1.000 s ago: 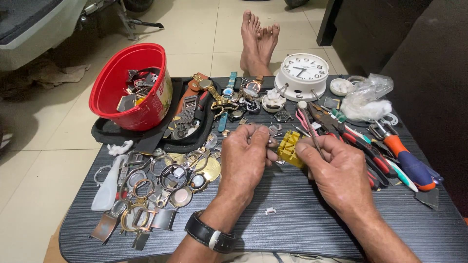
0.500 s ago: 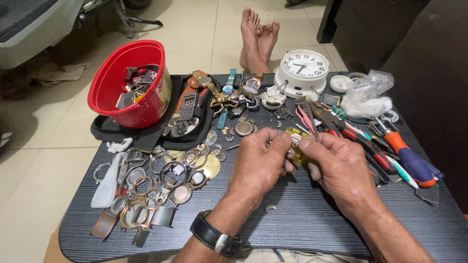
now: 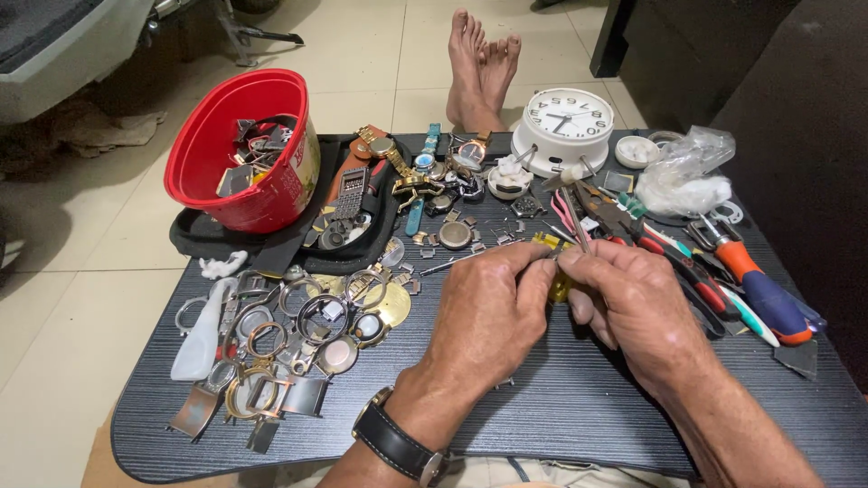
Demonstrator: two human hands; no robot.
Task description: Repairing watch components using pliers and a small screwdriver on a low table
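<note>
Floor [image 3: 362,54] was pale cream tile with thin grout lines, evenly lit. Dark wood-grain tabletop [image 3: 561,407] filled the lower view. Black furniture [image 3: 723,63] stood at upper right. A grey-white vehicle body [image 3: 63,45] and its metal stand [image 3: 258,34] sat upper left.

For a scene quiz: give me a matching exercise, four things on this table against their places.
Things:
1. red tub
2. white clock
3. watch cases
4. screwdriver

Places:
A. far edge, right of middle
B. right edge
C. far left corner
D. near left, beside the left hand

Pairs: 1-C, 2-A, 3-D, 4-B
</note>
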